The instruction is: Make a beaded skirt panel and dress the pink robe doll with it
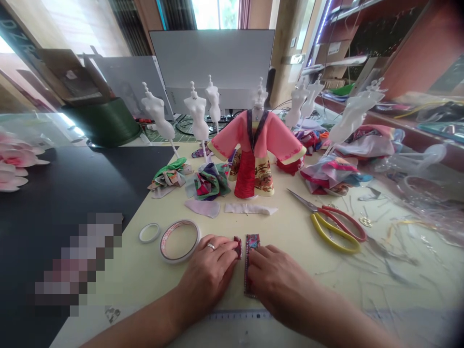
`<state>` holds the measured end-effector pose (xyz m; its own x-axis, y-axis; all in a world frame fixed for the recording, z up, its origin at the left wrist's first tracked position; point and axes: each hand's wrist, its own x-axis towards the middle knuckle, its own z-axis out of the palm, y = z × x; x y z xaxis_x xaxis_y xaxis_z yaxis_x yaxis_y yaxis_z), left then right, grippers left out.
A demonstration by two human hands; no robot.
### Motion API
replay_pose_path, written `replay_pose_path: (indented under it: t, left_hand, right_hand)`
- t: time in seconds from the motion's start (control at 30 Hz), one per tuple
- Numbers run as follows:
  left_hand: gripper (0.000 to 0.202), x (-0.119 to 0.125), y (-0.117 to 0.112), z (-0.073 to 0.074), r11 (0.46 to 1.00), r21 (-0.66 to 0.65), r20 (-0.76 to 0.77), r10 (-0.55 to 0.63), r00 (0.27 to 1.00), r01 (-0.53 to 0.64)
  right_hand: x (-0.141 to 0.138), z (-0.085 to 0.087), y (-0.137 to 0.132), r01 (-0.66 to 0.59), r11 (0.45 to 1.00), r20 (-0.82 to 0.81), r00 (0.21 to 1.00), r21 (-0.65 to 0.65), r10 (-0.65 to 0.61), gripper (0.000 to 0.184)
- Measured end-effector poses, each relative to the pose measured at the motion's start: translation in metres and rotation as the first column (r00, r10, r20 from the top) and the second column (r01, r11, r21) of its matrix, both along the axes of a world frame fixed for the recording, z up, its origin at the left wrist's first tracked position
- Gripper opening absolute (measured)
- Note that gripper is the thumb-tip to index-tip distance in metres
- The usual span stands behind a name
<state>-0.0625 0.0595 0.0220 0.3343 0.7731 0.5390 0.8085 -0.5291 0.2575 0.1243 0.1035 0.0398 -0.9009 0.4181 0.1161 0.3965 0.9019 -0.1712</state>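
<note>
My left hand (212, 263), with a ring on one finger, rests low over the table. Its fingers are pressed together on a small dark red fabric piece (238, 247), most of which is covered. Just right of it, a patterned fabric strip (253, 240) lies upright in view, with a pale dotted edge along its left side. My right hand (271, 273) has its fingers curled down onto this strip, and its fingertips are partly hidden. A narrow gap separates the two fabric pieces.
A roll of tape (163, 246) and a smaller ring (149, 233) lie left. Scissors (339, 227) lie right, near loose scraps. Behind stand a mannequin in a pink robe (239, 130) and several bare white mannequins (196, 113). A ruler (239, 316) lies in front.
</note>
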Motion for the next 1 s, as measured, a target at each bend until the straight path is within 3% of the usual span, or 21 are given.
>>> replay_pose_path:
  t: [0.13, 0.27, 0.53, 0.73, 1.0]
  left_hand:
    - [0.016, -0.002, 0.0, 0.001, 0.999, -0.054, 0.037, -0.002, 0.999, 0.004]
    - [0.016, -0.005, 0.0, -0.001, 0.994, -0.108, 0.065, 0.015, 0.998, -0.008]
    - [0.02, -0.005, 0.003, -0.003, 0.996, -0.085, 0.096, 0.009, 0.995, -0.001]
    - [0.018, -0.007, 0.004, -0.003, 0.999, -0.018, 0.083, -0.03, 0.996, 0.031]
    - [0.019, -0.008, 0.001, -0.012, 0.999, -0.002, 0.086, -0.051, 0.995, 0.051]
  right_hand:
    - [0.001, -0.003, -0.003, -0.014, 0.997, 0.037, 0.999, 0.069, 0.012, 0.007]
    - [0.0, 0.002, -0.008, -0.005, 0.999, 0.007, 1.0, 0.039, 0.005, 0.008]
    - [-0.01, -0.02, -0.01, -0.05, 0.953, -0.099, 0.992, 0.299, 0.084, 0.015]
    - [-0.013, -0.025, -0.009, -0.048, 0.963, -0.15, 0.984, 0.264, 0.091, 0.024]
    - [-0.015, -0.037, -0.012, 0.08, 0.951, -0.284, 0.959, 0.298, 0.009, 0.024]
